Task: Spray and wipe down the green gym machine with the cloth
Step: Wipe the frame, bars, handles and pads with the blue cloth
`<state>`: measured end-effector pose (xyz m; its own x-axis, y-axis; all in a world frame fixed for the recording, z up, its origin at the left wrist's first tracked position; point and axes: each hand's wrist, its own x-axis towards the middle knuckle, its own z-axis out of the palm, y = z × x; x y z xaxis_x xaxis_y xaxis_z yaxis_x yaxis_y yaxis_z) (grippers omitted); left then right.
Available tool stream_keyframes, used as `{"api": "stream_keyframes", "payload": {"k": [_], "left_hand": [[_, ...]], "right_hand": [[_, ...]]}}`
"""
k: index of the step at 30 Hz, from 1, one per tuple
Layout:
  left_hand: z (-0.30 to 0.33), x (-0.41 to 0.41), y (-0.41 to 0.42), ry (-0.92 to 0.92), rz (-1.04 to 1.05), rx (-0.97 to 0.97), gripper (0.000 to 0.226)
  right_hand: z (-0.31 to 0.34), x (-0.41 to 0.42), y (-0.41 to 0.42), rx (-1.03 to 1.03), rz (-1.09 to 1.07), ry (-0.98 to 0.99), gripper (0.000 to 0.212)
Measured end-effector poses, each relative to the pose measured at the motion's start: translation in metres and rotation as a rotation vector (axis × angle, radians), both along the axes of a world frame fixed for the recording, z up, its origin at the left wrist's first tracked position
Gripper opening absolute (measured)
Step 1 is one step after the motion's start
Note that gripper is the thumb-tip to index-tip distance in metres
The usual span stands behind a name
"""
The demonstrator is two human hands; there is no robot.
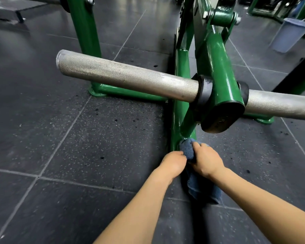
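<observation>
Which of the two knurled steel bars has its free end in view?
The long knurled silver bar on the left: its rounded end shows. The right bar runs off the frame edge.

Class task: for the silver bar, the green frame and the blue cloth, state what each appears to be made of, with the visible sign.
Silver bar: bare metal, probably steel, with cross-hatched knurling and a dull shine.
Green frame: metal tubing in glossy paint, showing bright reflections and bolted joints.
Blue cloth: soft napped fabric, possibly microfibre or terry; it bunches and drapes.

Both arms stretched fwd, left hand (173,163) & right hand (207,162) side by side — fingers curled, grip closed
</observation>
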<state>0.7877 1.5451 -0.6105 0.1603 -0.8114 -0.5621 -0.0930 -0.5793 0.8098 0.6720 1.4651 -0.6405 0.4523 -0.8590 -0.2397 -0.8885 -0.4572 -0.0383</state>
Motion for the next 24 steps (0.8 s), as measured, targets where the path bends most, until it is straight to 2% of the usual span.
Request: {"api": "stream_keyframes", "payload": {"k": [5, 8, 10, 13, 16, 17, 19, 22, 24], "left_hand": [[-0.015, 0.014, 0.003, -0.053, 0.038, 0.058, 0.049], [-0.013, 0.017, 0.000, -0.026, 0.123, 0.058, 0.046], [-0.011, 0.016, -0.008, 0.018, 0.191, 0.030, 0.038], [-0.013, 0.023, -0.023, 0.045, 0.440, -0.088, 0.033], [-0.007, 0.036, -0.026, 0.169, 0.637, -0.136, 0.040], [-0.006, 0.039, -0.024, 0.203, 0.651, -0.132, 0.041], [-0.006, 0.041, -0.017, 0.270, 0.631, -0.097, 0.039], [-0.009, 0.040, -0.007, 0.196, 0.504, -0.022, 0.027], [-0.010, 0.040, -0.003, 0.155, 0.447, -0.003, 0.031]], "right_hand": [[0.010, 0.033, -0.006, -0.045, -0.030, 0.111, 0.048], [0.009, 0.024, 0.014, -0.149, 0.201, 0.182, 0.050], [0.010, 0.021, 0.023, -0.190, 0.349, 0.114, 0.051], [0.016, 0.039, 0.015, -0.281, 0.343, -0.042, 0.052], [0.013, 0.065, 0.010, -0.145, 0.243, 0.046, 0.068], [0.006, 0.070, 0.008, -0.082, 0.216, 0.130, 0.078], [-0.005, 0.077, 0.005, -0.115, 0.240, 0.240, 0.083], [-0.008, 0.089, -0.005, -0.142, 0.255, 0.247, 0.068], [-0.003, 0.104, -0.011, -0.124, 0.234, 0.253, 0.058]]}}
